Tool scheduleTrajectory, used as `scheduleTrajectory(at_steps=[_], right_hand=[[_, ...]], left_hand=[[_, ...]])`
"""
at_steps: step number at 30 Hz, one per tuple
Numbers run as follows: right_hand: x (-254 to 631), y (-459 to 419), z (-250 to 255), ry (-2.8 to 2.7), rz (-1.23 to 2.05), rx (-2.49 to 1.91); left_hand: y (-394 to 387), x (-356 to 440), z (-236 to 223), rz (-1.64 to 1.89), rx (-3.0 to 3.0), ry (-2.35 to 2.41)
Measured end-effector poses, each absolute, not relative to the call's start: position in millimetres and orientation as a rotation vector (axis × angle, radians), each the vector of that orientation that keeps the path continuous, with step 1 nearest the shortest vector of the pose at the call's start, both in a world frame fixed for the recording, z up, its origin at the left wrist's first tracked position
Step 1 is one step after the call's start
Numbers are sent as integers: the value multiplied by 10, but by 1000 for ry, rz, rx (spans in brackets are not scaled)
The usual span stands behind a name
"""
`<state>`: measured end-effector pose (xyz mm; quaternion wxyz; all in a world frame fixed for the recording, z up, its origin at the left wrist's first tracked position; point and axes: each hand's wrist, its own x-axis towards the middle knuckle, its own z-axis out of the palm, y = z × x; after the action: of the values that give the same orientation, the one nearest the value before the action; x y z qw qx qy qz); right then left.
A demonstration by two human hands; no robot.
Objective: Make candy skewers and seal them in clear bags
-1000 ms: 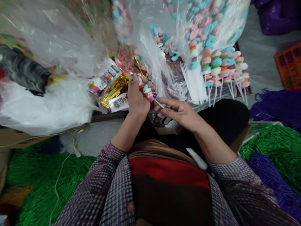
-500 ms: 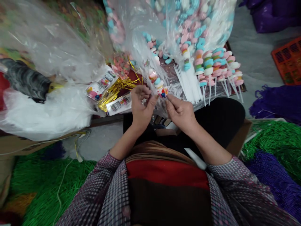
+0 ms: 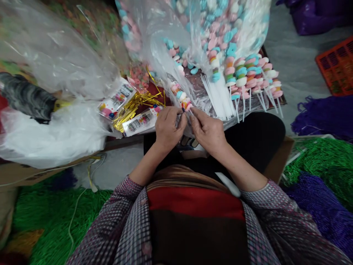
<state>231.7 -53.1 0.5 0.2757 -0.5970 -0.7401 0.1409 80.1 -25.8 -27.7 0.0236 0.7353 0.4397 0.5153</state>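
My left hand and my right hand meet in front of me, fingers pinched together at the lower end of a wrapped candy skewer of pink, blue and white sweets that points away from me. Both hands grip it where the clear wrap gathers at its stick. A heap of gold twist ties and printed label cards lie just left of my left hand.
A row of finished candy skewers and loose white sticks lie on the board to the right. Big clear bags of sweets stand behind. Green and purple bead strands and an orange crate surround me.
The skewer went from lying sideways between my hands to pointing away from me. My hands drew together and now pinch at its lower end.
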Motion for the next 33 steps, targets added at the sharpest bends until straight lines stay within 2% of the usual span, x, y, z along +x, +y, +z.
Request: scheduleTrajectory(at_steps=[6,13,25,33], right_hand=[[2293,-561,-10,-1905,368,-1522],[2255,-637,32,-1792,540,-1532],[2353,-624,-187,-1996,487,-1511],[2270,-576,-185,-1847,765,-1511]], left_hand=[[-262,800,-285,1561,2188,1371],[-270,793,-279,1503,2048,1347],[-266,694,-272,1222,2266,1249],[-335,729,-309,1223,2309,1178]])
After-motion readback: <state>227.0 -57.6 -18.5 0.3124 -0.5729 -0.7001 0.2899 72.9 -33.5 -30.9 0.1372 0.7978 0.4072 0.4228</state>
